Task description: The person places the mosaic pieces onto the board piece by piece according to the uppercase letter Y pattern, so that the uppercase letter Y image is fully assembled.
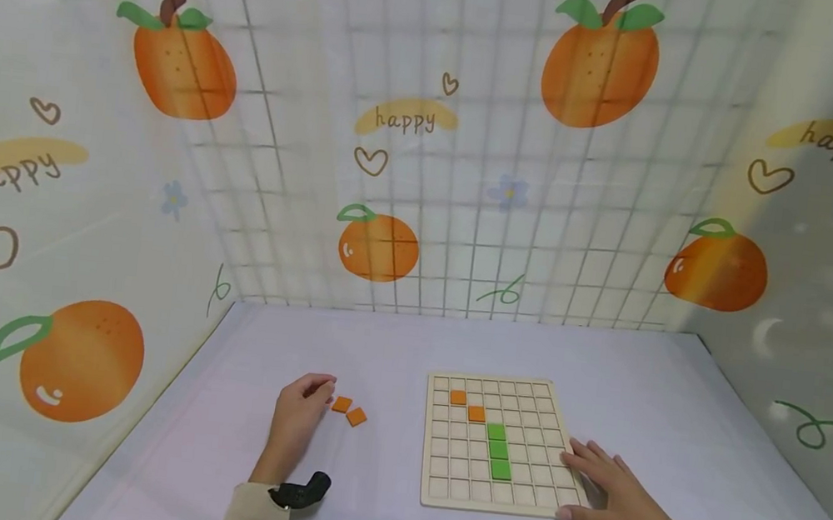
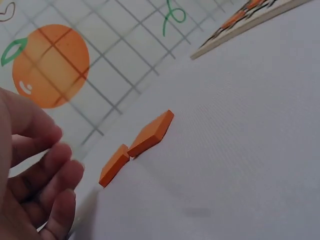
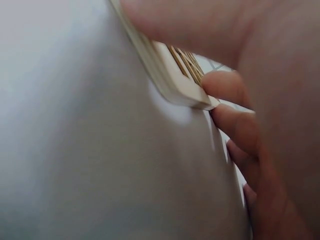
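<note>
A pale wooden grid board [image 1: 544, 500] lies flat on the table, with two orange square tiles [image 1: 476, 414] set diagonally and three green tiles [image 1: 498, 449] in a column below them. My right hand [image 1: 615, 498] rests at the board's near right corner, its fingers extended and spread. In the right wrist view, the thumb and fingertips touch the board's edge [image 3: 172, 95]. Left of the board, my left hand [image 1: 299, 412] hovers with loosely bent fingers beside two loose orange tiles [image 2: 151, 134]. Nothing shows between its fingertips in the left wrist view.
A pale cloth covers the table [image 1: 393, 350]. Around it hang white curtains [image 1: 458, 214] printed with oranges, hearts and grid lines. A black band [image 1: 300, 491] is on the left wrist.
</note>
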A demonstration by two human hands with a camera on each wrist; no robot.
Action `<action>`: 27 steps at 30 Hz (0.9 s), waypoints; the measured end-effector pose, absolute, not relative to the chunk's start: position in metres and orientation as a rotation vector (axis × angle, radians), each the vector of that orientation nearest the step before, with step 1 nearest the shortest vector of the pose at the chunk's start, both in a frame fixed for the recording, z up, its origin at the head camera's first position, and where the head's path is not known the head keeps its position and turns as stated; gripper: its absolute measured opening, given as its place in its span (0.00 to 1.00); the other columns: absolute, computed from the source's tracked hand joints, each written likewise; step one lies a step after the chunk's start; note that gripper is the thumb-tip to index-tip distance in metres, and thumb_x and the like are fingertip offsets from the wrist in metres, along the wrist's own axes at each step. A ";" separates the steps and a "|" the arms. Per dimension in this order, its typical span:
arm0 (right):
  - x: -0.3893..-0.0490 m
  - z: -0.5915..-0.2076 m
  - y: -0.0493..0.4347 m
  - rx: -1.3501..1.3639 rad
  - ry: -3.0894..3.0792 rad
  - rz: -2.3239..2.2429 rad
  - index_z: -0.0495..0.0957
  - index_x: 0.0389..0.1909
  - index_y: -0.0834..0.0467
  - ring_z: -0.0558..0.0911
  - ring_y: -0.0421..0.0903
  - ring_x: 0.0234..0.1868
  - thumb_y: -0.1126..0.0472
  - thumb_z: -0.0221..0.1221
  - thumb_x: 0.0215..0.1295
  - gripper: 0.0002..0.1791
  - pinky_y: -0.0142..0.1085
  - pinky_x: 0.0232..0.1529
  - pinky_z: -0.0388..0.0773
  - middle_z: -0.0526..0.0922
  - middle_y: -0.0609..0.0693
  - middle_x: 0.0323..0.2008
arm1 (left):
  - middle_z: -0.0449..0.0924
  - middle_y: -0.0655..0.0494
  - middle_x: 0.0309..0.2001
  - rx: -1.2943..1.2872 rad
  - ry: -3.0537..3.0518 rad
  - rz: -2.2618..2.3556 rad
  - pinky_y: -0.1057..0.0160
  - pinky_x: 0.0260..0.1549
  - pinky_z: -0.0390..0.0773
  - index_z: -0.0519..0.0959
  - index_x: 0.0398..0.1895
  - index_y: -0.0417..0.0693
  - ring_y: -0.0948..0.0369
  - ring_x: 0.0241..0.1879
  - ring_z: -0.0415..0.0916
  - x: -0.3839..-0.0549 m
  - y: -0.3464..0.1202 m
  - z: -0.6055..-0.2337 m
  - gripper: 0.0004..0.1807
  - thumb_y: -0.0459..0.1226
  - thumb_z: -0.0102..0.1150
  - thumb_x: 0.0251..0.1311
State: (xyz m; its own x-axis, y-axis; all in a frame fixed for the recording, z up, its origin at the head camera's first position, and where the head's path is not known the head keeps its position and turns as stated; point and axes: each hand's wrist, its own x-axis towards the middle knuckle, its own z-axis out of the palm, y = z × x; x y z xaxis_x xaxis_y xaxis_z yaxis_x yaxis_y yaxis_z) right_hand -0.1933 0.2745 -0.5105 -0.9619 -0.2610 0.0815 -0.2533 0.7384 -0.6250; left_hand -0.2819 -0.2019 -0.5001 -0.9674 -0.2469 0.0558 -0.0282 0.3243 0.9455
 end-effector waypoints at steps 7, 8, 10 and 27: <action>-0.194 -0.510 0.275 -0.431 2.898 -1.062 0.73 0.67 0.58 0.51 0.66 0.76 0.33 0.71 0.48 0.49 0.58 0.73 0.37 0.64 0.60 0.73 | 0.80 0.57 0.42 0.138 -2.621 -1.260 0.56 0.46 0.75 0.85 0.50 0.49 0.58 0.43 0.75 -0.284 -0.206 -0.512 0.13 0.39 0.62 0.64; -0.194 -0.510 0.275 -0.431 2.893 -1.061 0.73 0.67 0.59 0.51 0.66 0.76 0.33 0.71 0.48 0.49 0.60 0.72 0.38 0.64 0.61 0.73 | 0.79 0.57 0.42 0.107 -2.635 -1.227 0.56 0.46 0.74 0.85 0.50 0.48 0.58 0.43 0.75 -0.285 -0.207 -0.514 0.13 0.39 0.62 0.63; -0.195 -0.509 0.276 -0.429 2.888 -1.058 0.73 0.67 0.59 0.50 0.66 0.76 0.33 0.71 0.48 0.50 0.61 0.72 0.38 0.63 0.61 0.73 | 0.79 0.56 0.42 0.058 -2.655 -1.185 0.54 0.46 0.74 0.86 0.50 0.47 0.58 0.43 0.75 -0.286 -0.207 -0.515 0.14 0.37 0.63 0.62; -0.194 -0.510 0.277 -0.460 2.899 -1.050 0.73 0.67 0.59 0.51 0.67 0.75 0.35 0.71 0.50 0.48 0.66 0.69 0.42 0.64 0.62 0.73 | 0.75 0.54 0.40 0.017 -2.721 -1.080 0.55 0.42 0.74 0.83 0.43 0.47 0.57 0.41 0.73 -0.286 -0.203 -0.517 0.09 0.36 0.68 0.60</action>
